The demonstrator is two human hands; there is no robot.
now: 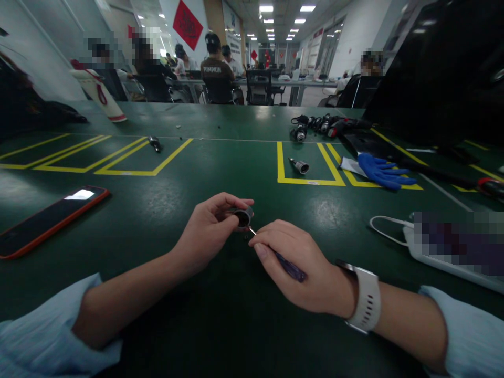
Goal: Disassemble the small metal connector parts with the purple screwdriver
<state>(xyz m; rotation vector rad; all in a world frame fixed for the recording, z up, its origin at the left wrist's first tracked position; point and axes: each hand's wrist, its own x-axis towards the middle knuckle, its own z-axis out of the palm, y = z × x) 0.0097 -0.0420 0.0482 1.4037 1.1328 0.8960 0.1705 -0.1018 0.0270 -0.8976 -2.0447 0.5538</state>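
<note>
My left hand (210, 231) is closed round a small grey metal cup-shaped part (244, 216), its dark open end turned toward my right hand. Pinched in my right hand (293, 257) is a screwdriver (290, 266) with a dark purple handle and a thin metal shaft. The shaft's tip is at the lower rim of the part; whether it touches a screw cannot be made out. A similar metal part with a pointed shaft (300, 166) lies farther off, inside a yellow-taped box. Another small metal piece (155, 144) lies at the far left.
On the green table (189, 315), a phone in an orange case (51, 218) lies left and a white device with a strap (452, 257) right. A blue glove (384, 170) and dark tool parts (321, 126) are at back right. A white cylinder (100, 94) leans back left. People sit beyond.
</note>
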